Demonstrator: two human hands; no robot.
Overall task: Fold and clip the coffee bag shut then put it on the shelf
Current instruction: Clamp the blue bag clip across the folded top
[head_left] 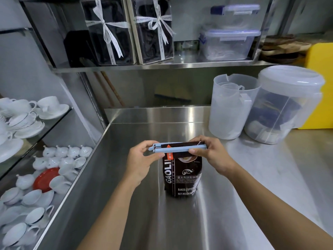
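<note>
head view: a stainless steel counter (137,204) ran away from the camera to a low steel back edge, with a steel shelf (162,66) fixed above it. on that shelf stood two dark gift boxes (129,31) tied with white ribbon, and to their right two clear lidded containers (232,33) stacked one on the other. at the right of the counter a translucent pitcher (230,107) stood just beside a large clear lidded jar (281,107), with a yellow block behind them. off the left edge, glass shelves held white cups and saucers (30,114), small white teapots (61,156) and one red saucer (46,179).

the coffee bag (182,174) stood upright on the counter near the middle, dark brown with white lettering, its top folded over. a pale blue clip (178,148) lay across that folded top, level and running left to right, its two bars sitting close around the fold; whether it was fully latched could not be told.

the left hand (142,163) pinched the hinged left end of the clip between thumb and fingers. the right hand (209,154) gripped the right end, thumb on the near bar and fingers curled over the far side of the bag top. both forearms reached in from the bottom corners.
</note>
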